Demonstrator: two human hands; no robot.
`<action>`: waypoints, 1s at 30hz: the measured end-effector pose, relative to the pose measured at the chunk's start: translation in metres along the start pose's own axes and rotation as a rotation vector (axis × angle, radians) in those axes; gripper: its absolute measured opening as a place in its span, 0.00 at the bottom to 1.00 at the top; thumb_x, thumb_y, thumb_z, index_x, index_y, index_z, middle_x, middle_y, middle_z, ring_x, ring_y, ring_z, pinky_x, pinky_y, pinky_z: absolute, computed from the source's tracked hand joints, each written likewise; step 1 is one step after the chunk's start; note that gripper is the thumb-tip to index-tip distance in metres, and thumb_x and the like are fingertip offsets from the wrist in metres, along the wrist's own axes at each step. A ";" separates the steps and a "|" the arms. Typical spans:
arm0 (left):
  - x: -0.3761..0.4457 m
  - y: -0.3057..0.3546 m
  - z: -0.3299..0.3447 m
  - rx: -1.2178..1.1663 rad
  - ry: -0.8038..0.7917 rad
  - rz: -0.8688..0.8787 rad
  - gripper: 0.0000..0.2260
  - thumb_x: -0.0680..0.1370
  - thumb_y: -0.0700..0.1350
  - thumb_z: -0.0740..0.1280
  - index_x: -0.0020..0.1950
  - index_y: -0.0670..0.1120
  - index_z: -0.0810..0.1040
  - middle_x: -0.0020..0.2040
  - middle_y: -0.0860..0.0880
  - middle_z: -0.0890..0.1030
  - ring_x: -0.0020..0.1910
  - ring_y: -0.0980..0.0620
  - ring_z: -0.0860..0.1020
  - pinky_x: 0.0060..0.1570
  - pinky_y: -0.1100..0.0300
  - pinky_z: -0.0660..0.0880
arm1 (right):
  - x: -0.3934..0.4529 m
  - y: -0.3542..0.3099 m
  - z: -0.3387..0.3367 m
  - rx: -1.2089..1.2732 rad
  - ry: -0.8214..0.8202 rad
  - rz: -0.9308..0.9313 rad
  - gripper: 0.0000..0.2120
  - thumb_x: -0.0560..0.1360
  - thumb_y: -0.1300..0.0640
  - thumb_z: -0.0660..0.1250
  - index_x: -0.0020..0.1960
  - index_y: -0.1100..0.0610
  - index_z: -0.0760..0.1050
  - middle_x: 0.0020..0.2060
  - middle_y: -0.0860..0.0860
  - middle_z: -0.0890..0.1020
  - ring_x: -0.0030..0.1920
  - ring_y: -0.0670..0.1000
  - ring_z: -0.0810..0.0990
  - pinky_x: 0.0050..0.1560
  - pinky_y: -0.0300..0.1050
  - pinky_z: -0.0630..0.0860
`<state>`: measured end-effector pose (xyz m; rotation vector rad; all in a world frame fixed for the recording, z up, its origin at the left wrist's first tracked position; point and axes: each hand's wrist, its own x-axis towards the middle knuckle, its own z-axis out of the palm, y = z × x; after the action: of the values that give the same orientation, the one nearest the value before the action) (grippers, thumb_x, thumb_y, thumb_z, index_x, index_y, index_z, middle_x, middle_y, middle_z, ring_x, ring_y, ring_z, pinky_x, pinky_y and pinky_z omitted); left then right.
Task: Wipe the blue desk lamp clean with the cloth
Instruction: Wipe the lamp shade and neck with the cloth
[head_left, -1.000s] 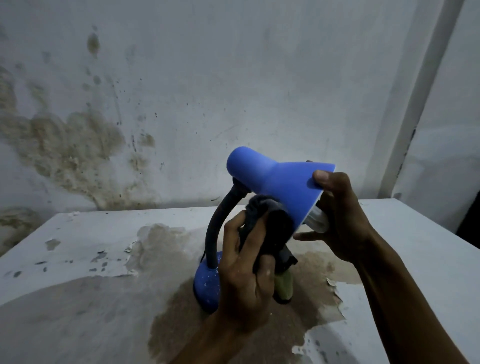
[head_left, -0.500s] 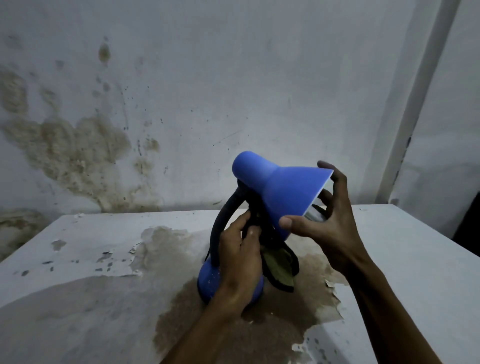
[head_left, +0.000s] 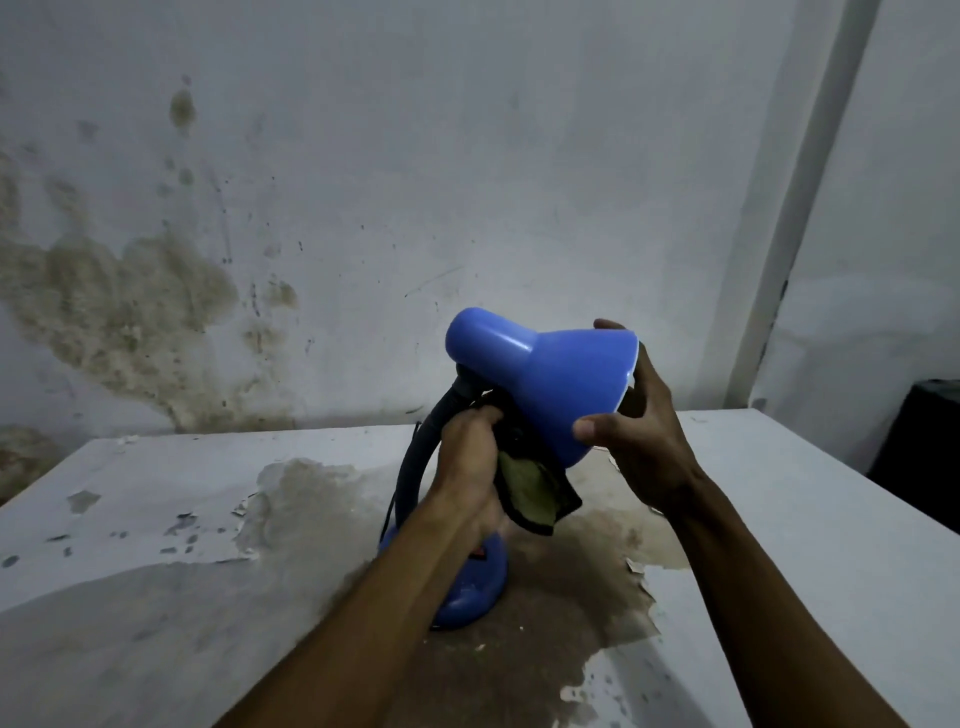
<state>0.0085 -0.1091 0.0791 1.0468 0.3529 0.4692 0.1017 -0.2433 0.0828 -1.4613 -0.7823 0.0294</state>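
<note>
The blue desk lamp (head_left: 550, 379) stands on the white table (head_left: 779, 519), its shade tilted and opening to the right. Its round blue base (head_left: 475, 587) sits partly behind my left forearm, and a black flexible neck (head_left: 415, 457) curves up from it. My left hand (head_left: 467, 457) grips a dark cloth with a green side (head_left: 530, 493) against the neck just under the shade. My right hand (head_left: 639, 426) holds the shade's rim, thumb on the lower edge and fingers over the opening.
The tabletop has a big brown stain (head_left: 519, 649) and peeling paint around the lamp. A stained wall (head_left: 156, 312) rises close behind the table. A dark object (head_left: 924, 447) stands past the table's right edge.
My left hand with the cloth has moved up from below the shade to the top of the neck. My right hand has shifted its hold on the rim, and the shade has tipped a little.
</note>
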 end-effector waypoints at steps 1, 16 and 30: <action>0.000 -0.002 0.000 -0.005 -0.015 0.002 0.10 0.76 0.39 0.60 0.50 0.43 0.80 0.47 0.39 0.83 0.47 0.40 0.81 0.51 0.45 0.77 | 0.002 0.002 -0.001 0.006 -0.010 -0.002 0.47 0.52 0.53 0.78 0.70 0.43 0.68 0.65 0.53 0.77 0.67 0.64 0.74 0.60 0.74 0.73; 0.011 -0.013 -0.004 -0.067 -0.163 -0.174 0.11 0.79 0.44 0.60 0.54 0.41 0.79 0.42 0.42 0.82 0.37 0.47 0.81 0.36 0.57 0.78 | 0.012 0.013 0.001 0.055 -0.026 -0.027 0.46 0.52 0.52 0.77 0.69 0.34 0.69 0.68 0.53 0.76 0.68 0.65 0.72 0.66 0.73 0.69; 0.009 -0.021 -0.001 -0.129 -0.188 -0.133 0.10 0.80 0.45 0.60 0.55 0.44 0.78 0.41 0.44 0.83 0.37 0.49 0.81 0.37 0.57 0.77 | 0.008 0.010 0.001 0.041 -0.038 -0.080 0.49 0.53 0.52 0.78 0.73 0.44 0.66 0.65 0.52 0.77 0.66 0.62 0.75 0.62 0.72 0.73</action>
<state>0.0200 -0.1128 0.0595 0.9274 0.2207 0.2678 0.1114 -0.2374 0.0771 -1.3929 -0.8653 0.0122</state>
